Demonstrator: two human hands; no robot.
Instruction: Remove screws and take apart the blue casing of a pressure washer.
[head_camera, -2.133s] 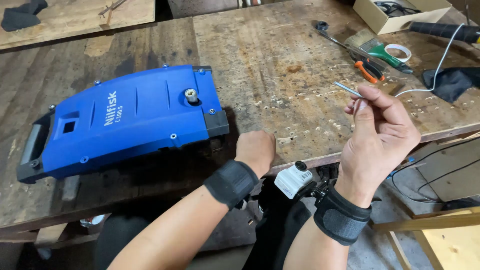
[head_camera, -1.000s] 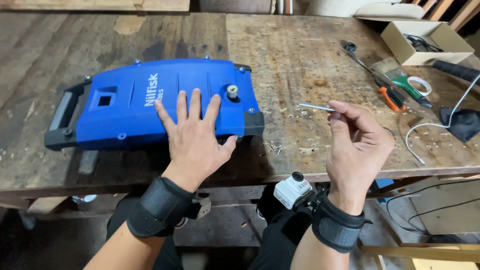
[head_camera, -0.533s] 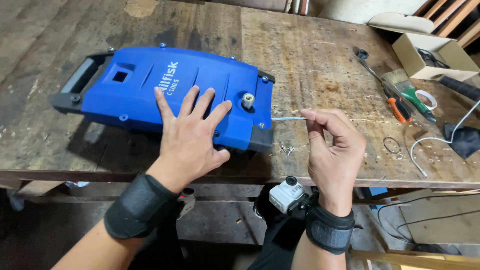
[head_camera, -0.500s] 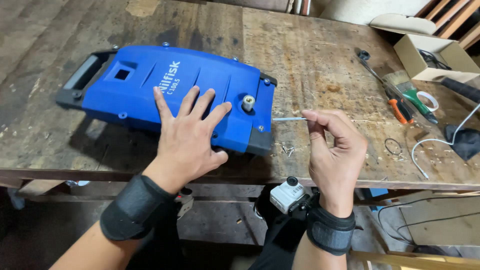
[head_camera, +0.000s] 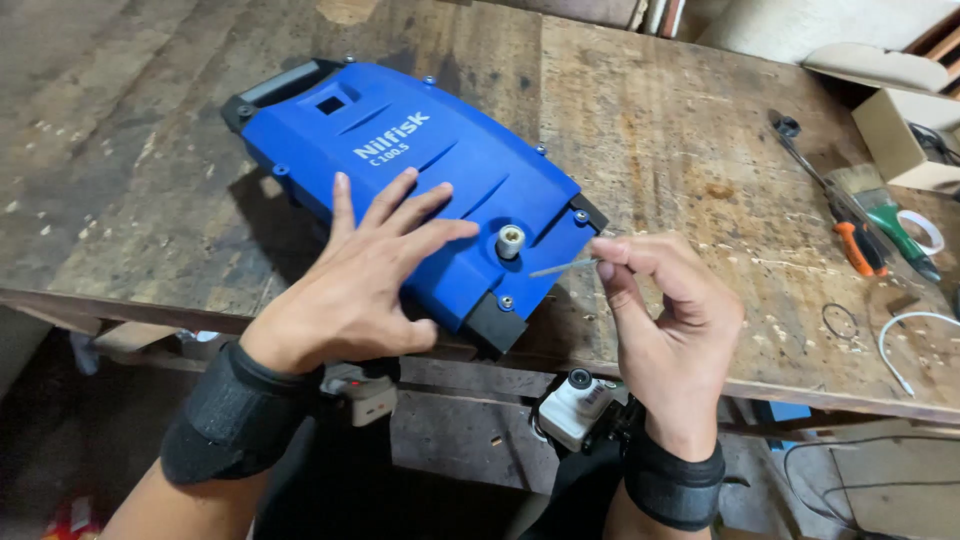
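A blue plastic machine housing lies flat on the worn wooden workbench, black handle end at the far left. A round metal fitting stands up near its near right corner. My left hand rests flat on the housing with fingers spread, just left of the fitting. My right hand pinches a thin metal pin between thumb and fingers; the pin's tip points left, close to the fitting and the housing's right edge.
At the bench's far right lie an orange-handled tool, a green-handled brush, a long wrench, a tape roll, a white cable and a cardboard box. Wood chips litter the bench top.
The view has swung so the housing sits further left and turned. My left hand came up from below the bench edge onto the housing. My right hand brought the pin left, toward the fitting.
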